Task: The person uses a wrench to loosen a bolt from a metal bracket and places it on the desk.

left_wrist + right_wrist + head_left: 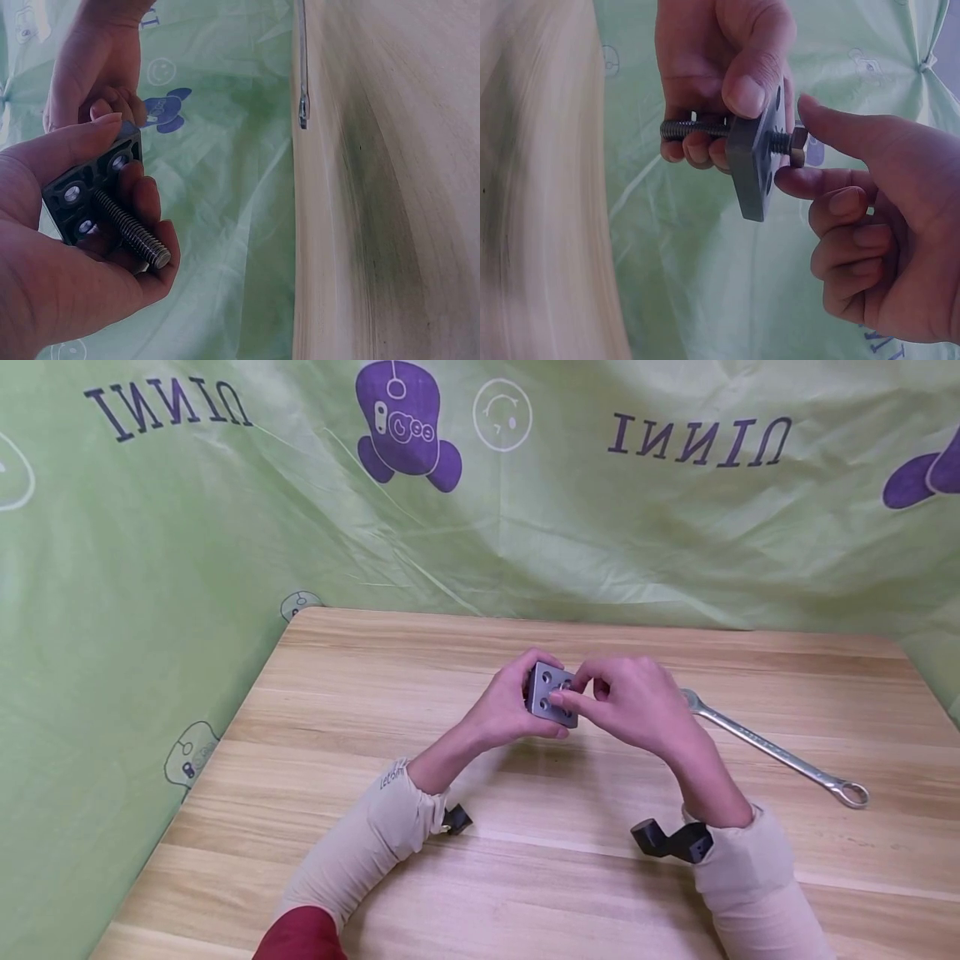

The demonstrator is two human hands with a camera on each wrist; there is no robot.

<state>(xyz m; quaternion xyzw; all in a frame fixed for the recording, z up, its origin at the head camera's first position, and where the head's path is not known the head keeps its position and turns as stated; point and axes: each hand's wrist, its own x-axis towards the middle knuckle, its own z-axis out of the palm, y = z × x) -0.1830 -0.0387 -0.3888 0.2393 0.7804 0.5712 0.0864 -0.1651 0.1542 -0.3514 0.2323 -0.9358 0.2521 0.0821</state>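
My left hand [501, 706] grips a small dark grey square plate [546, 714] by its edges, thumb on one side and fingers round the other. The plate has several corner holes, and a hex-head bolt [799, 146] runs through its middle. On the far side of the head, the long threaded shank [133, 229] sticks out past my left fingers. A short stretch of thread shows between head and plate. My right hand [637, 697] has its thumb and forefinger on either side of the bolt head, its other fingers curled in.
A combination wrench [772, 749] lies slantwise on the wooden table [540, 868], to the right of my right hand. Green printed cloth [525, 543] hangs behind the table and along its left side. Each wrist carries a black camera mount [671, 842].
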